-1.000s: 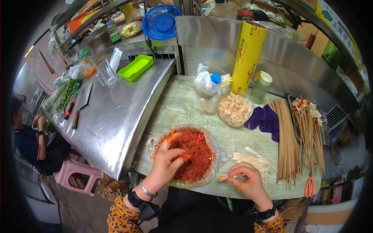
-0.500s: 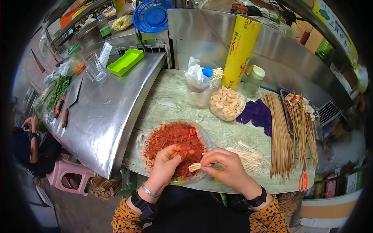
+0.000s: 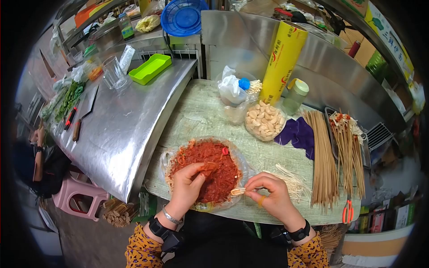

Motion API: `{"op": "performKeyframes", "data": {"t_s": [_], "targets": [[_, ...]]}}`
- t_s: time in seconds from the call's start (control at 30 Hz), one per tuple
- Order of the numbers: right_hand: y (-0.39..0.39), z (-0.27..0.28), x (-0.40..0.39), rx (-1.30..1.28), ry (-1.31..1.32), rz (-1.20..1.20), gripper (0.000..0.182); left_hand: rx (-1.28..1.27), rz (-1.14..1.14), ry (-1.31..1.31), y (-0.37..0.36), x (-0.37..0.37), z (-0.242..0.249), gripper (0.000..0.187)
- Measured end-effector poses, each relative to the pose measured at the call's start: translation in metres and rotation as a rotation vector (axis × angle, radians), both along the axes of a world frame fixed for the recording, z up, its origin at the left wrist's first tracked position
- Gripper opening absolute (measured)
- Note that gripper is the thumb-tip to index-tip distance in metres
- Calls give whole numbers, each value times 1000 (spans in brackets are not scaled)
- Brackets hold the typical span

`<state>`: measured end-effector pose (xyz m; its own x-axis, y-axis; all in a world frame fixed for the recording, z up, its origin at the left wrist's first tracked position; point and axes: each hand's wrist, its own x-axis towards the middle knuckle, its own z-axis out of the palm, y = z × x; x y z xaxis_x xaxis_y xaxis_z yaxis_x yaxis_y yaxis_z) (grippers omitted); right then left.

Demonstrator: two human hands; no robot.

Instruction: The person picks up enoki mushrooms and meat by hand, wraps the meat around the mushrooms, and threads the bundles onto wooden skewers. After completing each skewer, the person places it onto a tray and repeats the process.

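Note:
My left hand (image 3: 190,182) is over the bowl of red chopped chili paste (image 3: 219,172); its paste-stained fingers are pinched together, and what they hold, if anything, I cannot make out. Just right of the bowl, my right hand (image 3: 268,190) pinches a small pale enoki bundle (image 3: 238,191) whose tip points left toward the paste. More loose enoki strands (image 3: 292,181) lie on the table beyond my right hand. A clear plastic bag spreads around the paste. Bare wooden skewers (image 3: 322,156) lie farther right.
Behind are a bowl of garlic cloves (image 3: 264,120), a purple cloth (image 3: 297,136), a yellow film roll (image 3: 283,62) and a lidded bottle (image 3: 295,96). Filled skewers (image 3: 348,152) and orange scissors (image 3: 347,211) lie right. The steel counter (image 3: 129,120) holds a knife (image 3: 85,114). A person (image 3: 38,152) is far left.
My right hand and the enoki bundle have shifted slightly right, away from my left hand. The left fingers have drawn together over the paste. The whole view has shifted a little.

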<state>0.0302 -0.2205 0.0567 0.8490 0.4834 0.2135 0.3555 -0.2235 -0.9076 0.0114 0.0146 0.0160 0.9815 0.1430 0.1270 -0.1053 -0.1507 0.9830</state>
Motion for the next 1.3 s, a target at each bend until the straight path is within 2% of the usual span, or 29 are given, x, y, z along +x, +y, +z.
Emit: {"op": "performKeyframes", "data": {"t_s": [0.07, 0.2, 0.27, 0.3, 0.37, 0.4, 0.47, 0.5, 0.57, 0.8, 0.93, 1.0, 1.17, 1.23, 1.27, 1.3], "targets": [[0, 3, 1, -3, -18, 4, 13, 344, 46, -330, -1, 4, 6, 20], [5, 4, 5, -7, -78, 25, 12, 324, 51, -242, -1, 3, 2, 16], [10, 5, 8, 8, -85, 50, 12, 92, 18, -10, -8, 1, 8, 13], [13, 5, 9, 23, -93, 77, 11, 91, 14, -8, -10, 2, 6, 13], [20, 6, 12, 37, -92, 95, 11, -232, -25, 154, -13, 0, -1, 13], [23, 6, 13, 53, -93, 117, 11, -234, -30, 155, -15, -1, -2, 13], [31, 6, 16, 63, -107, 98, 11, -508, -96, 244, -16, -5, -2, 15], [33, 6, 18, 75, -123, 83, 11, -509, -100, 245, -18, -6, 1, 15], [35, 0, 22, 63, -164, 71, 11, -696, -161, 258, -21, -8, 8, 13], [36, -11, 26, 57, -194, 95, 15, -717, -199, 270, -23, -12, 7, 15], [24, -3, 22, 46, -253, -13, 16, -548, -115, 250, -24, -14, 1, 15], [-8, -4, 28, 23, -105, -114, 18, -454, -60, 292, -29, -12, 10, 16], [-127, -17, 64, -273, -82, -550, 13, -421, 3, 178, -29, -9, -7, 16], [-169, -25, 77, -699, -249, -762, 18, -372, 31, 142, -29, -9, -10, 16], [-182, -29, 82, -704, -262, -780, 18, -341, 44, 125, -27, -10, -13, 16], [-192, -32, 88, -950, -102, -809, 23, -346, 31, 112, -25, -10, -17, 16]]}}
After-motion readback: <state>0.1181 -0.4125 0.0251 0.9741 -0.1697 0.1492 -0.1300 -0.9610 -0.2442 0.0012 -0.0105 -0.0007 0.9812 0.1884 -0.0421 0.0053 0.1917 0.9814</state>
